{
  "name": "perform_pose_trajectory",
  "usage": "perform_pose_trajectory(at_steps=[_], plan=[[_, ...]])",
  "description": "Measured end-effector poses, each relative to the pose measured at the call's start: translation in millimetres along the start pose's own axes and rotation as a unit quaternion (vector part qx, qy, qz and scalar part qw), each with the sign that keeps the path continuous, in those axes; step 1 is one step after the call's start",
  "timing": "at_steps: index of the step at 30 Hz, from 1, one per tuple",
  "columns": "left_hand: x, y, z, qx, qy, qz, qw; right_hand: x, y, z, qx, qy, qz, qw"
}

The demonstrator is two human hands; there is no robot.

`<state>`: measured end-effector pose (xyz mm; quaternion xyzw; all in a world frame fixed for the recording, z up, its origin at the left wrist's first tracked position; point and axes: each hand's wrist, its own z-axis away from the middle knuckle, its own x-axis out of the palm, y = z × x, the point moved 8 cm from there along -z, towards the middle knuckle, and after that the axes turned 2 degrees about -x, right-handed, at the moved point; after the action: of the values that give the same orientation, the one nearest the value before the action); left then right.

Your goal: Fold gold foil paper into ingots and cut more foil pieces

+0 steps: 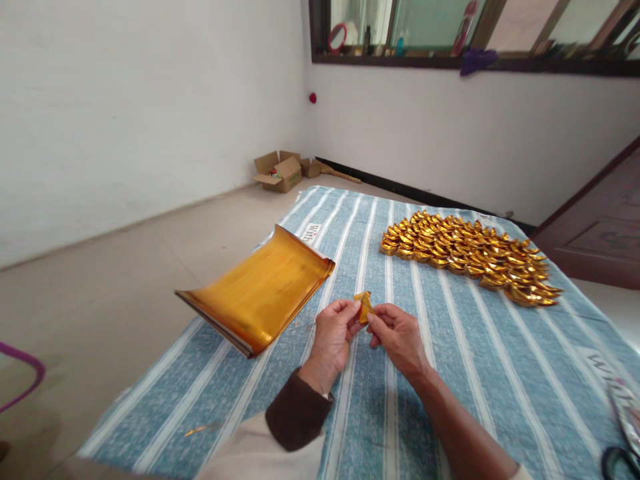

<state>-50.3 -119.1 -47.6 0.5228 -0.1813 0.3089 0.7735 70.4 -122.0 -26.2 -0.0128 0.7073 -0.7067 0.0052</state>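
Between my two hands, above the striped cloth, is a small folded piece of gold foil paper (365, 308). My left hand (336, 331) pinches its left side with thumb and fingers. From the other side, my right hand (399, 337) grips its lower right edge, thumb on top. To the left lies a stack of gold foil sheets (260, 290) with curled edges. Farther off on the right, many folded gold paper ingots (465, 253) stand packed together in rows.
A blue and white striped cloth (280, 413) covers the table. A thin gold strip (196, 431) lies near the front left. Black-handled scissors (620, 461) show at the right corner. An open cardboard box (283, 173) stands on the floor by the wall.
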Motion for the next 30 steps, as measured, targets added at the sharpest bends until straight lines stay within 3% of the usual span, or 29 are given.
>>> perform_pose_trajectory(at_steps=[18, 30], plan=[[1.7, -5.8, 1.5, -0.041, -0.020, -0.011, 0.999, -2.5, 4.1, -1.4, -0.012, 0.003, 0.029, 1.000], [6.7, -8.7, 3.9, -0.077, -0.040, 0.002, 0.996, -6.1, -6.5, -1.2, -0.022, 0.018, 0.022, 0.999]])
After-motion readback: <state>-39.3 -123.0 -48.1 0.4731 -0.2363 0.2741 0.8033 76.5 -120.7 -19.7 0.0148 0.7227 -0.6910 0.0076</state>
